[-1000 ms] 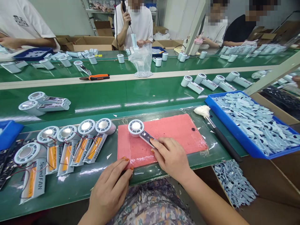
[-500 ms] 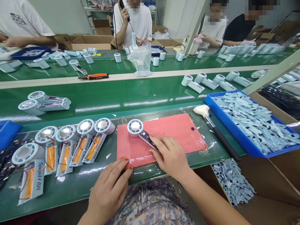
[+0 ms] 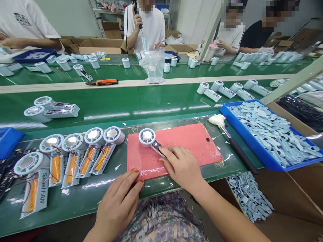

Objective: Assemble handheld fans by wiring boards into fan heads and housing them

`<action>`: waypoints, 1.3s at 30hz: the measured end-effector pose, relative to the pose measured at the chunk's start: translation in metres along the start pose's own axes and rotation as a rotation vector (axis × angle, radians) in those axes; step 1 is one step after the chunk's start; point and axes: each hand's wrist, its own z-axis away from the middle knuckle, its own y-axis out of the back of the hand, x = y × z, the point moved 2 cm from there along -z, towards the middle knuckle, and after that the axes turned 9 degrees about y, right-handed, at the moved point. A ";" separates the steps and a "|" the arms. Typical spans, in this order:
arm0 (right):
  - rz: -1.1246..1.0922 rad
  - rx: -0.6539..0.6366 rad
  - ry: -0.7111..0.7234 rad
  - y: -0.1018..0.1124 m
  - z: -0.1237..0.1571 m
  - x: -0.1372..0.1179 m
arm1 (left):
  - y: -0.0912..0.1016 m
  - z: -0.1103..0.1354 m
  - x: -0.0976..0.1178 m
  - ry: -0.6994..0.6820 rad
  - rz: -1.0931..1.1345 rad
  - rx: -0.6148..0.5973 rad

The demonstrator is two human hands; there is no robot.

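A small light-blue handheld fan (image 3: 147,137) lies on the pink mat (image 3: 186,141), its round head at the upper left and a dark circuit board showing in its handle. My right hand (image 3: 183,164) grips the lower handle between thumb and fingers, hiding that end. My left hand (image 3: 121,198) rests with fingers stretched on the mat's near left corner, holding nothing. Left of the mat stands a row of several fans (image 3: 73,143) with open handles, orange batteries and thin red and black wires.
At right are a blue tray (image 3: 274,164) of light-blue handle covers and a black-handled tool (image 3: 239,151) with a white wrapped head. Two fans (image 3: 37,113) lie on the green belt. Beyond are orange pliers (image 3: 106,82), a plastic bag (image 3: 153,67) and several co-workers.
My right hand has slid slightly up the handle towards the fan's head. My left hand stays put. Across the bench, a co-worker's lower hand has moved off the upright part.
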 end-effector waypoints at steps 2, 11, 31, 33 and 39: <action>-0.003 0.015 -0.002 -0.001 0.000 0.000 | 0.000 0.000 0.000 -0.005 0.001 -0.002; -0.028 0.004 -0.015 -0.002 0.001 0.000 | -0.001 -0.001 0.001 -0.001 -0.009 0.000; -0.034 -0.004 -0.020 -0.002 0.001 0.000 | -0.001 0.001 -0.001 -0.001 -0.006 -0.011; -0.031 -0.001 -0.018 -0.002 0.001 0.000 | -0.002 0.001 -0.001 0.002 -0.002 -0.017; -0.035 0.010 -0.020 0.000 -0.001 0.000 | -0.001 -0.001 0.001 -0.019 -0.009 -0.011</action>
